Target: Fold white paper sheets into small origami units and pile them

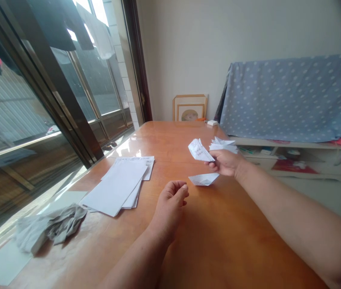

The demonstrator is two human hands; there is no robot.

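My right hand [226,161] pinches a folded paper boat [199,150] by its lower corner, raised over the table. Handwriting runs across its side, and several paper layers fan out at its top. Just below, another white paper boat [203,180] rests on the wooden tabletop. Behind my right hand are more folded paper boats [223,143], partly hidden by it. My left hand [174,193] is loosely curled above the table, thumb against the fingers, with nothing visible in it. It is nearest to the lone boat.
Left of my hands lies a stack of white paper sheets [116,184], some with writing. A crumpled grey cloth [64,222] is near the table's [218,249] left edge. At the far end sits a small white box [212,123]. A low cabinet [257,160] stands to the right.
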